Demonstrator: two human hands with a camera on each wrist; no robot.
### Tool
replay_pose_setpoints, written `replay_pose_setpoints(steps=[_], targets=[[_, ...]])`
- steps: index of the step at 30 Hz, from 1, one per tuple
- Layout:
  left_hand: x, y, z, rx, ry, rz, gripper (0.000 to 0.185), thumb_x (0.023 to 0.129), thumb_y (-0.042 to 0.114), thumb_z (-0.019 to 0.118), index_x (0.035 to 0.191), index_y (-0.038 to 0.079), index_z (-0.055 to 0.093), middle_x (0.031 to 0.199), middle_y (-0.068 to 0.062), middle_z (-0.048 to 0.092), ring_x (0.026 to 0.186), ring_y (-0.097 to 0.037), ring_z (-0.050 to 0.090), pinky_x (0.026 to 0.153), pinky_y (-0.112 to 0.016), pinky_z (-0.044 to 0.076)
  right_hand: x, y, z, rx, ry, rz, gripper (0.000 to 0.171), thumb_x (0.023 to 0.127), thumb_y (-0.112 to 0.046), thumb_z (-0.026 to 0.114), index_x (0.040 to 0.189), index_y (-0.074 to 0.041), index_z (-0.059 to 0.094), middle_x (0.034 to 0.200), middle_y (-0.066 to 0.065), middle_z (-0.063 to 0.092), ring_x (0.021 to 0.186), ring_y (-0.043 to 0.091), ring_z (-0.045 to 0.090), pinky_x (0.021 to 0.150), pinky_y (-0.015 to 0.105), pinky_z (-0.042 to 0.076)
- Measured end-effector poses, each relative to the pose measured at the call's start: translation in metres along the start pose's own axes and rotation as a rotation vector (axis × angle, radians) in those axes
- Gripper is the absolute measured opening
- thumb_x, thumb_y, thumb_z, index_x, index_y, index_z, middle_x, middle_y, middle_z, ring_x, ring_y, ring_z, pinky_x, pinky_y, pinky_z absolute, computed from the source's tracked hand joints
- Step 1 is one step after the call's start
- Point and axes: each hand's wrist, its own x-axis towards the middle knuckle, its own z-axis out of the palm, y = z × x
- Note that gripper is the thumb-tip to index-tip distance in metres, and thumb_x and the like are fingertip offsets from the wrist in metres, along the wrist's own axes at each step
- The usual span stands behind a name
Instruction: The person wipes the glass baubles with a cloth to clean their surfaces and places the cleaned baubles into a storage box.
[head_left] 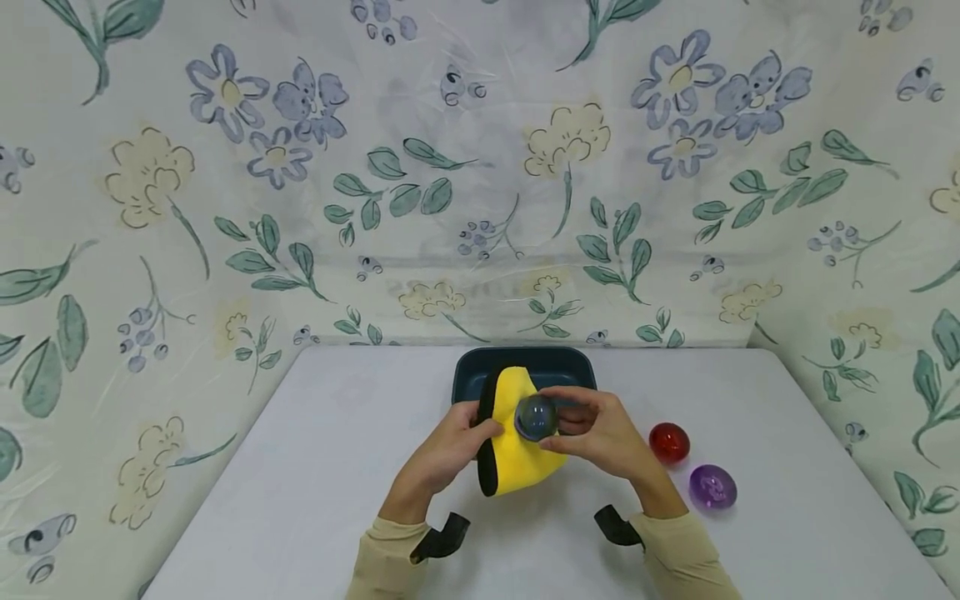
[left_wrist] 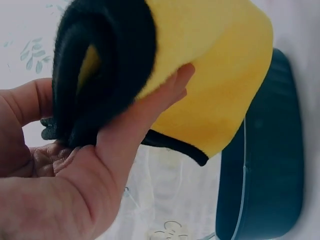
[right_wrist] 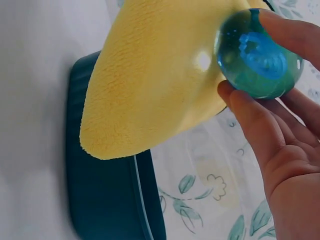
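The left hand (head_left: 448, 450) curls its fingers around a plush, fuzzy yellow cloth (head_left: 520, 446) edged in black. Pressed against the cloth, a glossy, translucent blue ball (head_left: 536, 417) sits pinched in the right hand (head_left: 600, 433). Behind both hands rests a dark rounded tray (head_left: 525, 360); right of them, smooth red ball (head_left: 668, 442) and purple ball (head_left: 712, 486) lie on the counter (head_left: 315, 467).

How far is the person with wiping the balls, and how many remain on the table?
No ball lies in the dark tray as far as the head view shows, so nothing looks finished. In hand: the right hand holds the blue ball against the yellow cloth, which the left hand grips. Probably left: the red ball and the purple ball, both lying on the table.
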Motion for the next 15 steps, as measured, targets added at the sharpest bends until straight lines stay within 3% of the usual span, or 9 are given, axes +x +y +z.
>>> replay_pose_setpoints(steps=[8, 15], targets=[[-0.0004, 0.0012, -0.0032, 0.075, 0.022, 0.005, 0.039, 0.101, 0.024, 0.059, 0.126, -0.006, 0.062, 0.118, -0.019, 0.074, 0.095, -0.014, 0.068, 0.104, -0.042, 0.056, 0.0, 0.0017, 0.0018, 0.004, 0.039, -0.045, 0.061, 0.08, 0.0, 0.084, 0.137, 0.0, 0.061, 0.135, 0.027, 0.065, 0.118, 0.039, 0.071, 0.093, 0.034, 0.061], [0.0006, -0.0004, -0.005, 0.056, 0.018, 0.002, 0.039, 0.102, 0.027, 0.057, 0.126, -0.003, 0.065, 0.118, -0.017, 0.075, 0.101, -0.015, 0.067, 0.114, -0.054, 0.046, 0.0006, -0.0005, 0.0016, 0.005, 0.051, -0.051, 0.059, 0.08, 0.0, 0.084, 0.135, -0.002, 0.062, 0.134, 0.024, 0.067, 0.117, 0.032, 0.072, 0.093, 0.031, 0.06]])
